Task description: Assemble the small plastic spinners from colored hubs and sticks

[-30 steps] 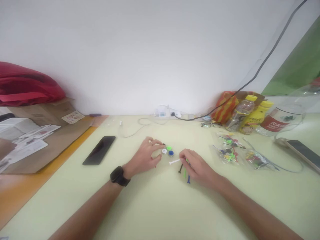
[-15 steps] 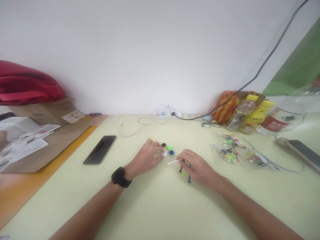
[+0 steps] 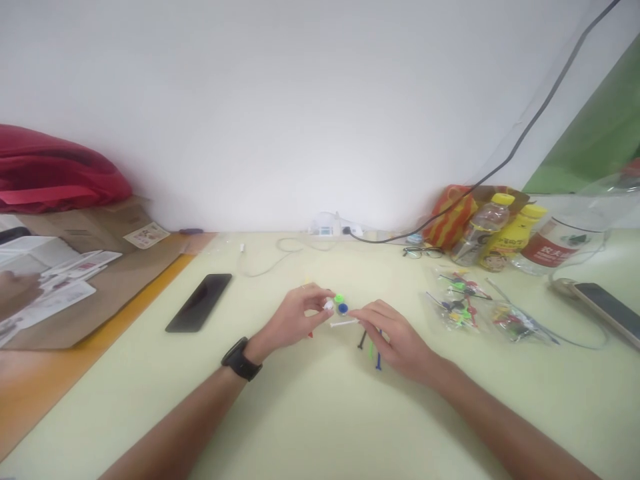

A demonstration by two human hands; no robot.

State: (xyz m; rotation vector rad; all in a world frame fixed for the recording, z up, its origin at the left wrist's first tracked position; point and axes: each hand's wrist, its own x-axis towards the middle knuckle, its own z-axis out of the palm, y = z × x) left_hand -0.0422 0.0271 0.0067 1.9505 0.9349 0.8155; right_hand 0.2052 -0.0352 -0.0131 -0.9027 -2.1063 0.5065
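Observation:
Between thumb and fingers, my left hand (image 3: 299, 312) pinches a small round white plastic piece (image 3: 329, 305). A thin white plastic stick (image 3: 344, 323) is in the fingertips of my right hand (image 3: 387, 332), its free end pointing left toward the white piece. Just beyond, a green round piece (image 3: 339, 298) and a blue round piece (image 3: 343, 309) lie on the table. Black (image 3: 362, 340), green (image 3: 371, 348) and blue sticks (image 3: 379, 360) lie partly under my right hand. A small red tip (image 3: 310, 335) shows below my left hand.
A black phone (image 3: 199, 303) lies to the left. Clear bags of colourful plastic parts (image 3: 460, 300) are on the right, with glasses (image 3: 423, 252), bottles (image 3: 510, 237) and another phone (image 3: 607, 303) around them. At far left, a person's hand (image 3: 17, 293) is over papers on cardboard (image 3: 120, 287).
The white stick has swung to lie more level, its left end slightly lower. My left hand has shifted a little, now covering most of the black round piece. The other person's hand has come further into view.

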